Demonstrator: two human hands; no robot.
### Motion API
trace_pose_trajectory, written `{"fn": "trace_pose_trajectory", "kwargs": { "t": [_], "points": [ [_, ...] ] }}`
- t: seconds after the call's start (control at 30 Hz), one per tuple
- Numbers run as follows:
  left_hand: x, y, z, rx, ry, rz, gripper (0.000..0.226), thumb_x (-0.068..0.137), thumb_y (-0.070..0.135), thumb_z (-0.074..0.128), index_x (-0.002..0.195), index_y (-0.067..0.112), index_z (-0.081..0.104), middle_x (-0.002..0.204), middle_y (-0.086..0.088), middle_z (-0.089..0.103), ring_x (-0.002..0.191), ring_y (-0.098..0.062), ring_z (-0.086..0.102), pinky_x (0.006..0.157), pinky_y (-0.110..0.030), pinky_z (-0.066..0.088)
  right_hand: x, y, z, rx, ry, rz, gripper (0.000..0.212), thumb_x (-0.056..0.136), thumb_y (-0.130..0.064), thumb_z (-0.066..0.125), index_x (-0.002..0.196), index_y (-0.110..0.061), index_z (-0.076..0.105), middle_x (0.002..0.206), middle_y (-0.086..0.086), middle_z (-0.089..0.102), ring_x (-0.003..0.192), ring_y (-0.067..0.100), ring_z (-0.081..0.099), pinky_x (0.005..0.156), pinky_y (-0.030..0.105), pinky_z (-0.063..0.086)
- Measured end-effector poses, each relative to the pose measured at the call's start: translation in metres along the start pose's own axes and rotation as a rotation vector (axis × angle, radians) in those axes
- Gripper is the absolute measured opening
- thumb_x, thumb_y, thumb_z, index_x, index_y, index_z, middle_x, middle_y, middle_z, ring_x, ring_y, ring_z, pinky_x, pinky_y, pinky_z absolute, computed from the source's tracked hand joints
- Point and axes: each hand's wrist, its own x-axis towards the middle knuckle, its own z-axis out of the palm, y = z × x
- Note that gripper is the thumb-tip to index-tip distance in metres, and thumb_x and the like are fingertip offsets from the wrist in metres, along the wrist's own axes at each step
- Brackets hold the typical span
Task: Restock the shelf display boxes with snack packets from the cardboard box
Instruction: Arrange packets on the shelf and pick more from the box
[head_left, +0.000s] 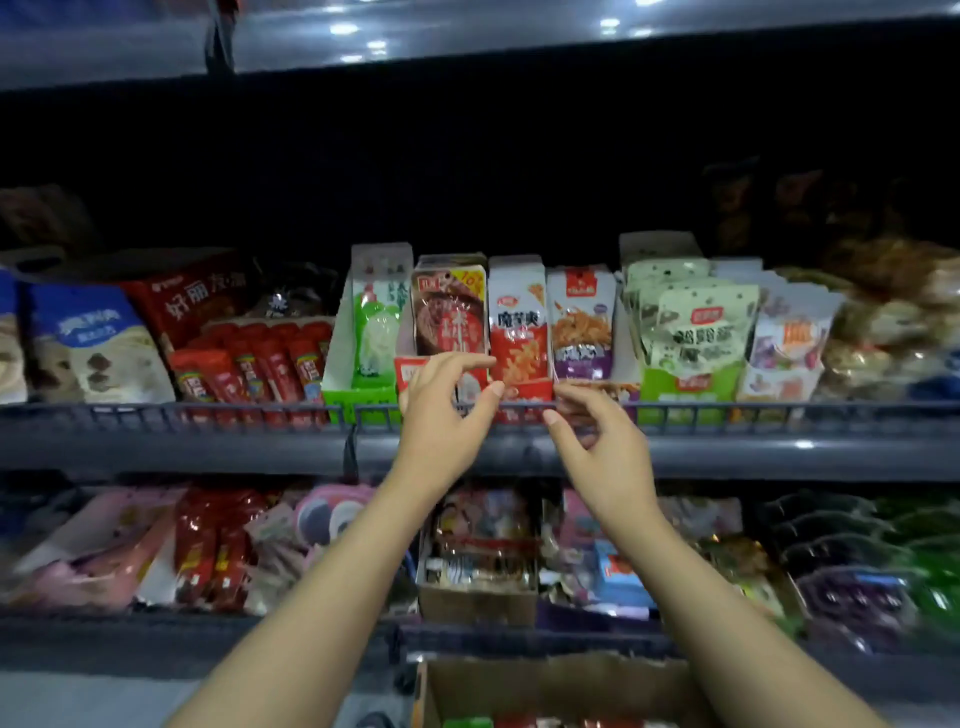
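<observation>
Both hands at shelf rail, nothing gripped.
L hand (441, 410) fingers loosely curled just before red display box (415, 371); R hand (597, 441) likewise, empty, below red-white packets (517, 327).

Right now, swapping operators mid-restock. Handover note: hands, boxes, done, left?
Left hand: empty, fingers loosely curled at the front of the red display box.
Right hand: empty, at the shelf rail beside it.
Display boxes on the middle shelf look full of upright packets.
Cardboard box sits below, packets still inside.
Left: take more packets from it, fill any gaps.
</observation>
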Motion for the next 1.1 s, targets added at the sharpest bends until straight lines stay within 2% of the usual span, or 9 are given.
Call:
{"fn": "trace_pose_trajectory", "kwargs": {
  "t": [0.13, 0.3, 0.37, 0.43, 0.57, 0.7, 0.83, 0.97, 1.1],
  "points": [
    [-0.064, -0.003, 0.032, -0.054, -0.080, -0.095, 0.016, 0.090, 0.031, 0.058, 0.105, 0.036, 0.058, 0.112, 0.016, 0.054, 0.113, -0.003, 0.046, 0.104, -0.042, 0.036, -0.052, 0.032, -0.012, 0.018, -0.018, 0.091, 0.027, 0.087, -0.027, 0.062, 0.114, -0.023, 0.062, 0.101, -0.006, 0.062, 0.096, 0.014, 0.060, 0.088, 0.034, 0.050],
    [-0.141, -0.033, 0.078, -0.089, -0.174, -0.271, 0.016, 0.090, 0.023, 0.060, 0.105, 0.027, 0.063, 0.109, 0.005, 0.057, 0.109, -0.013, 0.052, 0.097, -0.030, 0.041, -0.121, 0.089, -0.011, -0.025, -0.060, 0.210, 0.023, 0.087, -0.019, 0.064, 0.110, -0.018, 0.065, 0.090, -0.011, 0.059, 0.083, 0.003, 0.058, 0.078, 0.014, 0.047],
    [-0.167, -0.048, 0.095, -0.104, -0.225, -0.358, 0.015, 0.089, 0.029, 0.058, 0.103, 0.030, 0.062, 0.111, 0.006, 0.058, 0.110, -0.013, 0.053, 0.097, -0.030, 0.041, -0.147, 0.112, -0.006, -0.059, -0.093, 0.282, 0.023, 0.088, -0.022, 0.063, 0.111, -0.021, 0.064, 0.091, -0.012, 0.058, 0.081, 0.002, 0.056, 0.073, 0.007, 0.042],
    [-0.191, -0.065, 0.111, -0.123, -0.277, -0.453, 0.014, 0.090, 0.034, 0.056, 0.103, 0.032, 0.059, 0.111, 0.006, 0.058, 0.108, -0.013, 0.054, 0.094, -0.030, 0.042, -0.170, 0.138, 0.001, -0.094, -0.131, 0.352, 0.025, 0.087, -0.024, 0.064, 0.112, -0.020, 0.065, 0.094, -0.005, 0.061, 0.085, 0.008, 0.059, 0.076, 0.014, 0.046],
    [-0.238, -0.099, 0.139, -0.151, -0.366, -0.654, 0.012, 0.091, 0.024, 0.059, 0.102, 0.029, 0.059, 0.111, 0.002, 0.057, 0.101, -0.008, 0.057, 0.090, -0.024, 0.044, -0.209, 0.182, 0.019, -0.114, -0.219, 0.490, 0.025, 0.086, -0.023, 0.065, 0.110, -0.016, 0.066, 0.092, 0.002, 0.063, 0.087, 0.018, 0.061, 0.082, 0.036, 0.051],
    [-0.279, -0.136, 0.162, -0.135, -0.406, -0.809, 0.015, 0.089, 0.018, 0.062, 0.103, 0.018, 0.064, 0.108, -0.003, 0.063, 0.097, -0.012, 0.061, 0.088, -0.028, 0.049, -0.242, 0.221, 0.036, -0.160, -0.325, 0.647, 0.024, 0.087, -0.021, 0.064, 0.110, -0.016, 0.066, 0.097, 0.003, 0.068, 0.090, 0.017, 0.063, 0.079, 0.027, 0.047],
    [-0.314, -0.165, 0.180, -0.075, -0.488, -0.940, 0.009, 0.088, 0.021, 0.062, 0.097, 0.020, 0.064, 0.105, -0.003, 0.067, 0.096, -0.018, 0.061, 0.089, -0.037, 0.050, -0.267, 0.254, 0.049, -0.176, -0.423, 0.800, 0.028, 0.088, -0.022, 0.063, 0.114, -0.011, 0.064, 0.105, 0.006, 0.067, 0.091, 0.017, 0.060, 0.075, 0.026, 0.046],
    [-0.343, -0.183, 0.183, -0.048, -0.599, -1.079, 0.016, 0.093, 0.021, 0.056, 0.107, 0.020, 0.063, 0.107, -0.001, 0.066, 0.093, -0.019, 0.064, 0.085, -0.039, 0.054, -0.286, 0.278, 0.058, -0.190, -0.512, 0.948, 0.032, 0.091, -0.024, 0.059, 0.121, -0.013, 0.059, 0.118, 0.003, 0.064, 0.084, 0.012, 0.059, 0.066, 0.023, 0.047],
    [-0.369, -0.198, 0.187, -0.008, -0.696, -1.052, 0.025, 0.093, 0.014, 0.056, 0.117, 0.015, 0.063, 0.116, -0.004, 0.064, 0.104, -0.021, 0.061, 0.093, -0.041, 0.050, -0.300, 0.298, 0.070, -0.174, -0.590, 1.034, 0.032, 0.091, -0.024, 0.060, 0.121, -0.014, 0.061, 0.124, 0.004, 0.062, 0.106, 0.020, 0.061, 0.087, 0.035, 0.052]
  ]
}}
